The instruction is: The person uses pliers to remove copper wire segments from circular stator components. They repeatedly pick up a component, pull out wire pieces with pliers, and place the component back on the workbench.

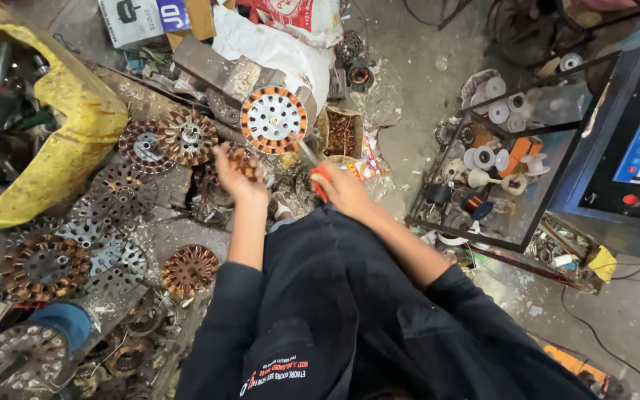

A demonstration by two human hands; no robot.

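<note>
Where the grimy concrete floor lay strewn with wound stators, a copper-wound stator stood on edge in a vise, its flat face toward the person. Left hand closed on copper scraps; right hand clamped a red-handled screwdriver, its tip hidden, shaft slanting up-left toward the stator.

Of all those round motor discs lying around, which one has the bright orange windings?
The upright disc just above both hands, with a white perforated centre and a bright orange-and-copper ring. The discs on the floor at left look dull brown or grey and lie flat.
</note>
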